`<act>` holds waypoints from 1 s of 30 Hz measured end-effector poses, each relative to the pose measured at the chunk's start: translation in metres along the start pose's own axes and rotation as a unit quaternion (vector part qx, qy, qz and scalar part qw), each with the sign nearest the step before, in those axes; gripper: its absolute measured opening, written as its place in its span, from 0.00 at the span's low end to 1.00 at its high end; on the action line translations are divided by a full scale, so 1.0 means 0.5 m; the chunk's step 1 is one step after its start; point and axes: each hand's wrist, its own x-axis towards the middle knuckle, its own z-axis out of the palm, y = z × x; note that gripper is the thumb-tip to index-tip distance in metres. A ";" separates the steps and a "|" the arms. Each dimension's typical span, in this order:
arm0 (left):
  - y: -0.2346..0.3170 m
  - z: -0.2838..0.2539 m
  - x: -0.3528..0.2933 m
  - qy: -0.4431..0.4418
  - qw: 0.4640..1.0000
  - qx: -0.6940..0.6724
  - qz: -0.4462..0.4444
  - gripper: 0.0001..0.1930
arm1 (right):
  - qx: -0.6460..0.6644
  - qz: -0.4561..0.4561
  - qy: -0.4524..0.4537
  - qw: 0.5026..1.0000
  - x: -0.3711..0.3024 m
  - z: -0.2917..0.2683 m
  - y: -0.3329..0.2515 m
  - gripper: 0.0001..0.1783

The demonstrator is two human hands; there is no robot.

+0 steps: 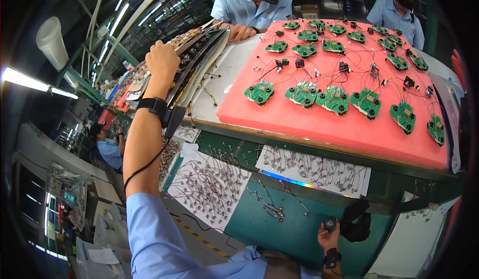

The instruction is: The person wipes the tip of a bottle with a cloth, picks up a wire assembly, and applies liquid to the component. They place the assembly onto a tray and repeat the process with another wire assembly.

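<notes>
My left hand [162,59] is raised at the left, its fingers curled closed beside a leaning stack of dark and pale sheets [202,62]. What lies inside those fingers, if anything, is hidden. Low on the right, my right hand [328,237] holds a small round black object [330,224] at its fingertips, above the green surface. A crumpled black piece [356,221] lies just right of that hand. Cable ends with yellow and black parts [209,96] stick out from under the stack.
A pink foam board [289,124] bears rows of green circuit boards [332,100] with wires. Below it, white sheets [212,189] carry many small cables, and loose cables [272,206] lie on the green surface [299,229]. Two co-workers [254,4] sit across the bench; another person [109,146] is at left.
</notes>
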 end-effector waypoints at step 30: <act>-0.156 0.231 -0.692 0.018 0.947 -0.302 -0.111 0.04 | 0.020 -0.012 -0.009 1.000 0.002 -0.007 -0.018 0.39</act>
